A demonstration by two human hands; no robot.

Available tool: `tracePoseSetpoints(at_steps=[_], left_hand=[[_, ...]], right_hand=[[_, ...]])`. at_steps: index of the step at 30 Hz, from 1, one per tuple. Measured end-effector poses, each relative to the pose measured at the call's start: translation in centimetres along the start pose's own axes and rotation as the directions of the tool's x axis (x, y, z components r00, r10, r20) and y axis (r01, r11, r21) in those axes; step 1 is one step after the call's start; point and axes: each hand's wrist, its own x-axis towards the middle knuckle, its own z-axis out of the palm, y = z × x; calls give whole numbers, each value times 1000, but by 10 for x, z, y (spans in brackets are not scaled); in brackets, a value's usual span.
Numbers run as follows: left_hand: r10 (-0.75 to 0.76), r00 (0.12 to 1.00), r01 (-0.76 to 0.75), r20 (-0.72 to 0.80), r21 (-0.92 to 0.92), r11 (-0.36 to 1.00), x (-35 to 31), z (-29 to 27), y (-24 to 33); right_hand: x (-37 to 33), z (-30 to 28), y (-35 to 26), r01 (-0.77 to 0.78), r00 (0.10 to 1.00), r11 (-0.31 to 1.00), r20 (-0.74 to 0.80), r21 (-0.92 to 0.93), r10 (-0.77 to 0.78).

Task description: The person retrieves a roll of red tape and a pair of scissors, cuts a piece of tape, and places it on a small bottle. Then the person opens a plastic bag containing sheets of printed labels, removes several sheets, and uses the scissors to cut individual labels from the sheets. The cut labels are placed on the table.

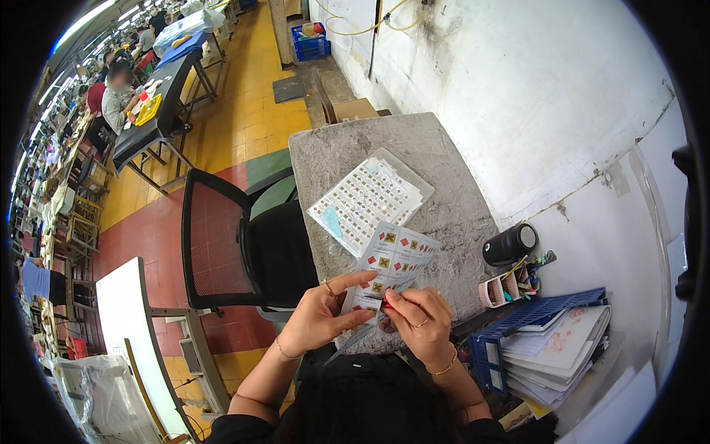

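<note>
White printed paper sheet with red diamonds and orange-brown squares (pixel 398 251) is tilting over the near part of the grey, plush-covered table (pixel 359 144). My left hand (pixel 319 312) is gripping its left edge, thumb and forefinger spread; my right hand (pixel 423 324) is pinching a small red object (pixel 384 303), mostly hidden, against it. Farther, a pile of similar white sheets (pixel 370 198) is lying. A black cylinder (pixel 506 246) is resting right, a black mesh-backed chair (pixel 212 240) standing left.

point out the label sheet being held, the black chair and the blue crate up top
Label sheet (pixel 389 259): head view, printed middle
Black chair (pixel 275 257): head view, the seat
Blue crate (pixel 311 50): head view, front wall
</note>
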Motion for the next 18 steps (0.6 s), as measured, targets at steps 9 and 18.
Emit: tracePoseSetpoints(at_steps=[9, 18], left_hand=[[-10, 1000, 9, 19, 44, 999, 1, 3, -2], [-10, 1000, 9, 12, 89, 996, 5, 6, -4]], right_hand=[[0, 1, -2, -4, 1000, 1000, 5, -9, 4], [2, 1, -3, 15, 999, 999, 33, -34, -14]])
